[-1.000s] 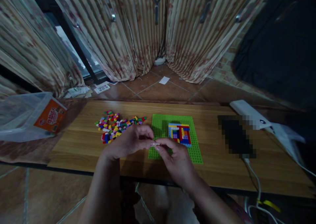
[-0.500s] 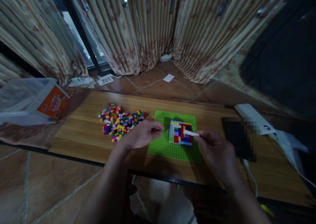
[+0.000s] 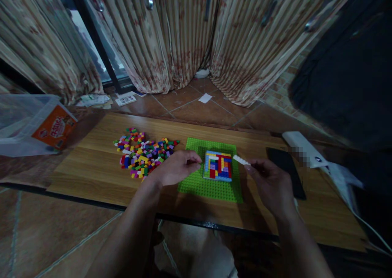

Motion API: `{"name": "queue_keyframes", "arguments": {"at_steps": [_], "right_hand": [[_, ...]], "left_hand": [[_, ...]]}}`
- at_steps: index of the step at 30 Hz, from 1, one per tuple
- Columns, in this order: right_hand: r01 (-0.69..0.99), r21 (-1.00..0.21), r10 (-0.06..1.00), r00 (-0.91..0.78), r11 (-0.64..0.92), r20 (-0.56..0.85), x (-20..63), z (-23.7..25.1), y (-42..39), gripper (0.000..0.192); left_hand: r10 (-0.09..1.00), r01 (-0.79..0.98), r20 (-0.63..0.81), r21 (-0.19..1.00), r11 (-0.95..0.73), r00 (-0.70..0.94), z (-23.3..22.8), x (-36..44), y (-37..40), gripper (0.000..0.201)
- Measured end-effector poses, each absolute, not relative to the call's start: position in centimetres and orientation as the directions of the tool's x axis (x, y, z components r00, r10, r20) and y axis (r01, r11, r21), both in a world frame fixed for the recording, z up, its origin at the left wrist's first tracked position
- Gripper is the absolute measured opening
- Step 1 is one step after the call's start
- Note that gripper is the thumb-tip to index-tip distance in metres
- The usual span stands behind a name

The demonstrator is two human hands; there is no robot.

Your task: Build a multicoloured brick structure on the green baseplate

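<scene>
A long white building brick (image 3: pixel 241 160) sticks out from the fingertips of my right hand (image 3: pixel 271 180), pinched at one end. It hovers just right of a flat square of multicoloured bricks (image 3: pixel 218 166), which sits on a green studded baseplate (image 3: pixel 190 188). Over the baseplate's left edge is my left hand (image 3: pixel 179 167), its fingers loosely curved and apart from the thumb, with nothing visible between them. Partly behind that hand spreads a pile of small loose bricks (image 3: pixel 142 151) in many colours.
All this lies on a low wooden table (image 3: pixel 88 159). A clear plastic bin (image 3: pixel 21 118) with an orange label stands beyond its left end. On the right are a dark flat device (image 3: pixel 280 163) and a white elongated object (image 3: pixel 301 147) with a cable. Curtains hang behind.
My right hand has tilted the white brick and drawn it from above the brick square to its right side. My left hand stays almost the same. The view has shifted slightly rightward.
</scene>
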State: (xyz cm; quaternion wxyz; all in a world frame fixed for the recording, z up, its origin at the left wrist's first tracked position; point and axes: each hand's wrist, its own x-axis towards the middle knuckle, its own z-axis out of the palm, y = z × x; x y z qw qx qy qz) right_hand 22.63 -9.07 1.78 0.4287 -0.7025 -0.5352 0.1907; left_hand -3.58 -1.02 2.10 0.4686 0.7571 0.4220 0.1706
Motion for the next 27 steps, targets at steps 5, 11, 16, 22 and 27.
{"name": "queue_keyframes", "arguments": {"at_steps": [5,11,16,22,27], "right_hand": [[0.635,-0.768,0.929,0.329,-0.084,0.171,21.7,1.2,-9.2,0.034],[0.677,-0.731,0.946,0.285,-0.084,0.155,21.3,0.9,-9.9,0.032],[0.696,-0.712,0.945,0.286,-0.091,0.16,20.7,1.1,-10.0,0.029],[0.725,-0.678,0.966,0.244,-0.121,0.089,19.1,1.2,-10.0,0.03],[0.721,-0.671,0.97,0.245,-0.174,0.011,18.9,1.3,-9.6,0.042]], "left_hand": [[0.796,0.498,-0.147,0.841,-0.212,0.587,2.3,-3.4,-1.0,0.02],[0.794,0.51,-0.144,0.829,-0.229,0.591,2.4,-3.5,-1.0,0.022],[0.794,0.524,-0.164,0.824,-0.216,0.586,2.5,-3.3,-1.1,0.023],[0.78,0.512,-0.156,0.827,-0.232,0.606,2.3,-3.1,-0.9,0.022],[0.774,0.527,-0.144,0.806,-0.27,0.617,2.3,-3.3,-0.8,0.022]]}}
